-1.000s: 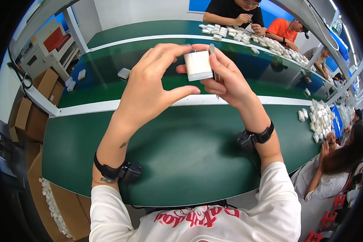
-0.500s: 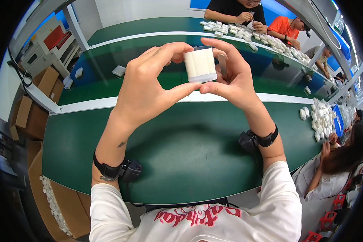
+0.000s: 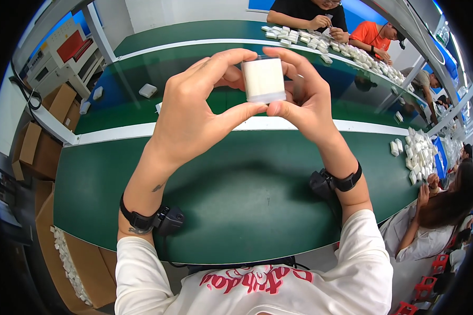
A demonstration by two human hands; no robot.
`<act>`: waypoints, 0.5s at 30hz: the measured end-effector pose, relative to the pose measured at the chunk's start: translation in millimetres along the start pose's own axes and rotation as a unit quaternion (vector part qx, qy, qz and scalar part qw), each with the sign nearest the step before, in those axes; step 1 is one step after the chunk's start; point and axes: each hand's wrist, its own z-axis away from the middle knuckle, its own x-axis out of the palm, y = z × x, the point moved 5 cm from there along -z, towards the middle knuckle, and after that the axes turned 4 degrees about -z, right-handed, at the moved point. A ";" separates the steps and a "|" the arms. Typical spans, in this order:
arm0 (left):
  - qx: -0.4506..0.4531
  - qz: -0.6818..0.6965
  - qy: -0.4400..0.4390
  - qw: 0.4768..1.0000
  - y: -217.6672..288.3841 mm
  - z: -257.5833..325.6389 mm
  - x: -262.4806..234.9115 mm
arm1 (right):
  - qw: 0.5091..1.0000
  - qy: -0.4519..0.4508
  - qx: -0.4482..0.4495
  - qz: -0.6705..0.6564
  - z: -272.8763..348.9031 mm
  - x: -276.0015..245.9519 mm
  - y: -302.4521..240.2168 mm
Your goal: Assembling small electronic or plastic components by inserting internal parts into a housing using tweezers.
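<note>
From here I see the left hand (image 3: 194,100) and right hand (image 3: 311,102) gripping a small white, squarish, plastic-looking pack (image 3: 265,80) in midair between them, and a slackening thumb could let its smooth edge slip toward the flat green counter (image 3: 236,199) below.

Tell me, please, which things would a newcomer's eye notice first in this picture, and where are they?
Probably first, the whitish block at upper middle, held up between the left hand and the right hand, over the green tabletops. Next, a long scatter of small white packs at upper right, and a second pile near the closer tabletop's right end. An open cardboard box holding white pieces sits at lower left.
</note>
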 end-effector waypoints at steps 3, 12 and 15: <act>0.077 -0.185 -0.001 0.980 15.1 1.1 -1.3 | 0.996 -0.071 0.049 0.021 4.2 5.2 1.3; 0.002 -0.046 -0.027 0.999 -0.5 -2.9 -10.4 | 0.965 -0.118 0.094 -0.215 0.4 20.0 10.8; -0.030 -0.018 -0.051 0.998 -3.1 -2.8 -8.1 | 0.963 -0.116 0.106 -0.221 -2.2 15.4 15.5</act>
